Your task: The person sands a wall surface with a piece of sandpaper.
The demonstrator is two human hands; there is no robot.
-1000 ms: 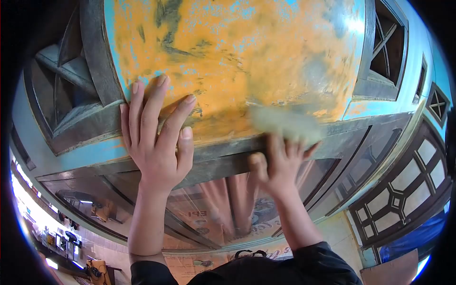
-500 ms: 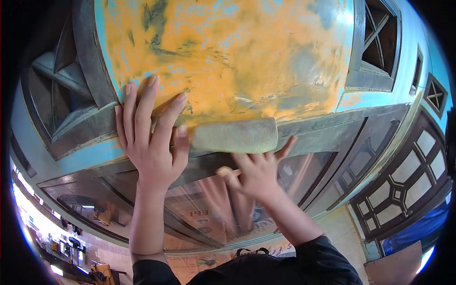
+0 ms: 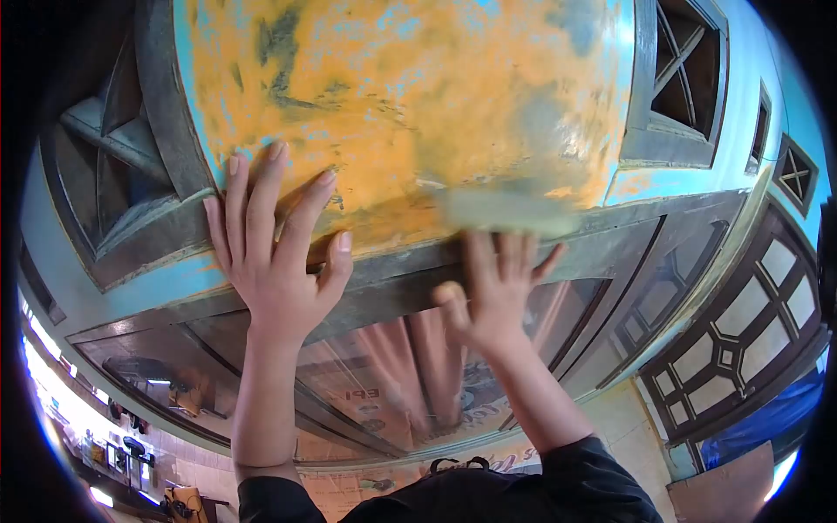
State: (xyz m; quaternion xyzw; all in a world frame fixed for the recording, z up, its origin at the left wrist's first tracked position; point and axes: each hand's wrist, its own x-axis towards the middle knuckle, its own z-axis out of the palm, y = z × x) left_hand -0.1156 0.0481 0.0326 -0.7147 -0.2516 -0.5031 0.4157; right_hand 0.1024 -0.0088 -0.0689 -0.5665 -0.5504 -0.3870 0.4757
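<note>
My left hand (image 3: 281,253) lies with fingers spread on the lower left of an orange-and-blue patchy painted panel (image 3: 418,96); nothing is in it. With my right hand (image 3: 495,292) I hold a pale, folded sheet of what looks like sandpaper (image 3: 510,212), blurred by motion. Its length lies along the panel's bottom edge, over the top of the dark wooden frame (image 3: 384,261). The sheet hides the fingertips of that hand, while the thumb and little finger stick out to the sides. Grey scuffs and bits of blue show across the orange paint.
Below the frame is a glass pane (image 3: 375,366) with pinkish curtain-like folds and printed lettering. Cross-barred vent openings (image 3: 684,65) flank the panel. A dark panelled door (image 3: 741,322) stands at right, near a blue sheet (image 3: 758,427). Furniture (image 3: 122,462) shows at lower left.
My right hand has moved right and slightly up along the panel's bottom edge, carrying the sandpaper with it. My left hand stays in nearly the same place.
</note>
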